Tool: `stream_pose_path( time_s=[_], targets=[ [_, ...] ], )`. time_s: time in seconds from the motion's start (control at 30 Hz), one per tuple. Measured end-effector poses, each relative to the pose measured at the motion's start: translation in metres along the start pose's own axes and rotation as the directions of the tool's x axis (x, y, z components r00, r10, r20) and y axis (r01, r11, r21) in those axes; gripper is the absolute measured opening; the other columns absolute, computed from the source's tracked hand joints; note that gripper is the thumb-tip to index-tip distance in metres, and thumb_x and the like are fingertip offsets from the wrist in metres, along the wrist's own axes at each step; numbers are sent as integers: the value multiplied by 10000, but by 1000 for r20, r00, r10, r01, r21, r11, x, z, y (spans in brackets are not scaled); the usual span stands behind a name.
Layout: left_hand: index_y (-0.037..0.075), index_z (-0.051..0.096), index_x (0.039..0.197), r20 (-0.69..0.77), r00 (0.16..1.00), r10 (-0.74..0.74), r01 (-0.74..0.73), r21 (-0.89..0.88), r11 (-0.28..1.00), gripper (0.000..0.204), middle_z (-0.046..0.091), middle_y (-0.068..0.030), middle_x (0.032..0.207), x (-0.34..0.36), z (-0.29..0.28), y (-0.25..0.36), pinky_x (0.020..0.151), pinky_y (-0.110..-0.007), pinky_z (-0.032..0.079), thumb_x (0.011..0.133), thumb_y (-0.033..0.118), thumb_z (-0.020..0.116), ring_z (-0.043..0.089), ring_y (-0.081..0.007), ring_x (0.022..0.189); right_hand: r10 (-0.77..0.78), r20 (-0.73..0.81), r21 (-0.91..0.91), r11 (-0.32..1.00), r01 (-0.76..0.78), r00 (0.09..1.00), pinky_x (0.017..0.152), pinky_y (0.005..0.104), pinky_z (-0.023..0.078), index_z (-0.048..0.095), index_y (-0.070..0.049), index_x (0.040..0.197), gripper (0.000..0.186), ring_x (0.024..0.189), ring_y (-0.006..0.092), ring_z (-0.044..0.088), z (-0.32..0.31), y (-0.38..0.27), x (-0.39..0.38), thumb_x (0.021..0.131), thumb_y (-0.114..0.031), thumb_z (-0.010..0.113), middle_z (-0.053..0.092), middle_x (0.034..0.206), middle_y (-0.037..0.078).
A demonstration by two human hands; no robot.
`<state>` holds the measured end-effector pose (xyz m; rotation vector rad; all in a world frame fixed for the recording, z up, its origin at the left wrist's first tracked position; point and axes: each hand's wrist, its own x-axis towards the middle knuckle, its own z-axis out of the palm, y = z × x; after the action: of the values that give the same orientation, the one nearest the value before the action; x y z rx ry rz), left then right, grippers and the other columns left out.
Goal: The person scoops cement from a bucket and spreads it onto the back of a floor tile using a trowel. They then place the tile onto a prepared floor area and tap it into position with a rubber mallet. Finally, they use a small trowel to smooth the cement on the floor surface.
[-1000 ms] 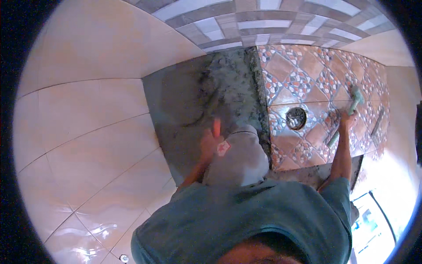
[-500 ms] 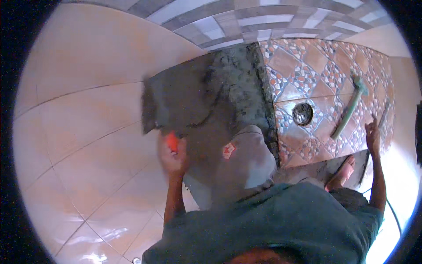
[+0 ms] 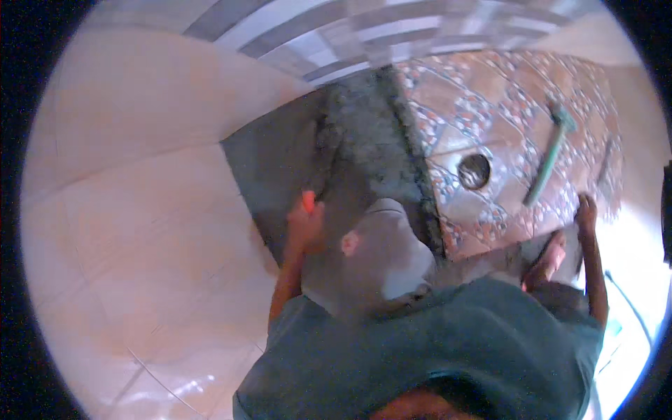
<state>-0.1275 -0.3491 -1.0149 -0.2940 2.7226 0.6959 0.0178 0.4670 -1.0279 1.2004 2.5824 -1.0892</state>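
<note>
My left hand (image 3: pixel 303 227) is closed on a trowel's orange handle (image 3: pixel 308 201) over the dark grey mortar bed (image 3: pixel 273 168); motion blurs the blade. Right of the bed lie pebble-pattern floor tiles (image 3: pixel 504 126) with a round drain hole (image 3: pixel 474 172). A green mallet (image 3: pixel 549 161) lies on these tiles, out of my grasp. My right hand (image 3: pixel 586 208) is beside their lower right edge, fingers bunched; whether they grip anything is too blurred to see.
My grey-clad knee (image 3: pixel 385 252) is on or over the mortar, and my foot (image 3: pixel 549 259) rests below the tiles. Cream tiled wall (image 3: pixel 126 231) bounds the left, striped tile wall (image 3: pixel 413 31) the top. A dark hose or cable (image 3: pixel 630 308) curves through the bright area at right.
My right hand has let go of the mallet and moved right and down. My left hand swept left with the trowel, then came back right and upward.
</note>
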Motion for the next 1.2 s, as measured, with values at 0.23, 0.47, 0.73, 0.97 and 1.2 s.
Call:
stream_pose_path(
  time_s=[0.23,0.47,0.73,0.97,1.2],
  targets=[
    [-5,644,1046,34,999,20,-23,86,996,314,666,-265,1010,31,-29,63,847,-477,511,861,249,651,653,-419,951,125,74,225,965,-139,989,438,255,243,665,-77,1044,318,469,39,327,21,-144,-49,989,-387,624,368,577,-80],
    [-6,671,1042,117,980,163,-201,552,810,374,683,-239,916,35,1,18,818,-524,518,774,255,692,645,-466,863,146,209,443,867,-226,967,436,255,185,502,-150,737,434,461,33,261,46,-215,-59,998,-483,596,331,574,-95],
    [-2,696,1037,502,860,86,-334,428,840,409,713,-182,944,22,-157,299,789,-428,536,867,364,761,676,-334,862,-179,-332,-115,982,149,926,726,430,486,670,-20,905,538,716,288,631,-40,-119,38,977,-537,539,624,702,170],
    [4,694,1065,505,860,-72,-147,380,913,492,719,-208,972,-56,-216,348,817,-440,527,850,440,765,687,-383,903,-32,-559,-145,988,-60,829,1009,419,485,656,-97,1264,369,1186,337,630,-178,-94,-53,996,-309,517,630,1338,165],
    [28,689,1040,703,698,-133,-108,288,952,451,704,-190,976,-182,-277,301,905,-421,500,827,416,779,643,-339,1014,272,117,4,962,-275,955,1145,438,373,410,-98,1503,619,1391,405,433,-167,-180,-348,1006,-447,531,431,1492,278]
  ],
)
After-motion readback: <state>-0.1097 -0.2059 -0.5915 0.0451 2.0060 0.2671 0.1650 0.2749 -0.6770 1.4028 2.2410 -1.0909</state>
